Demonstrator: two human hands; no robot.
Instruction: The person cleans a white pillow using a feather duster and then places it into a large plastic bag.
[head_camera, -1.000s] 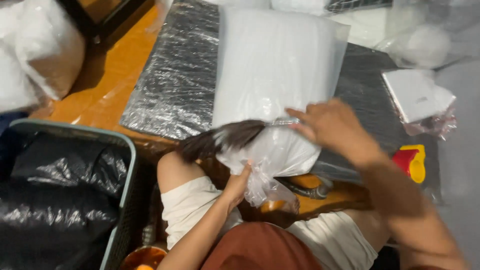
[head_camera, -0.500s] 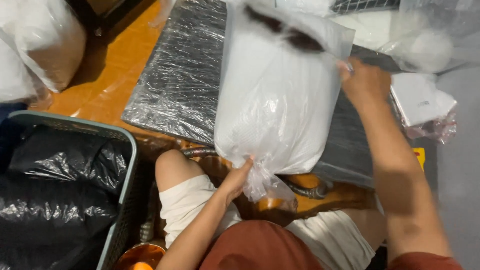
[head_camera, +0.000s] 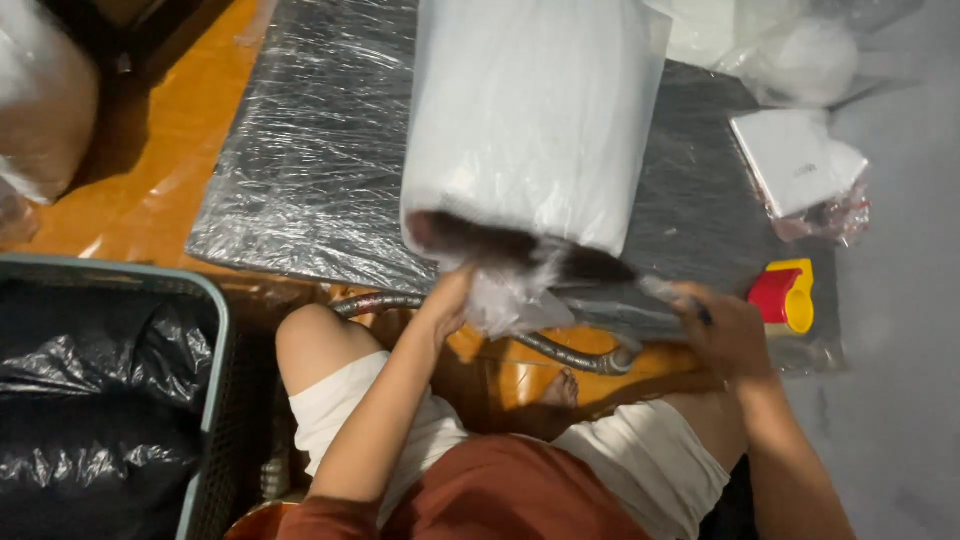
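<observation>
A large white plastic bag (head_camera: 530, 110) lies on a black foil-wrapped board (head_camera: 320, 150) in front of me. My left hand (head_camera: 450, 295) pinches the bag's crumpled near end. My right hand (head_camera: 725, 330) is shut on the thin handle of a dark bristled brush (head_camera: 520, 245), whose bristles rest across the bag's near edge. A grey flexible hose (head_camera: 560, 355) runs under both hands along the board's front edge.
A teal-rimmed basket (head_camera: 215, 340) lined with black plastic stands at my left knee. A red and yellow object (head_camera: 785, 295) and a white packet in clear wrap (head_camera: 795, 160) lie at the right. White bags (head_camera: 45, 90) sit at far left on the orange floor.
My right hand has swept the brush from the bag's far end down to its near edge. My left hand has kept its hold on the bag's near end.
</observation>
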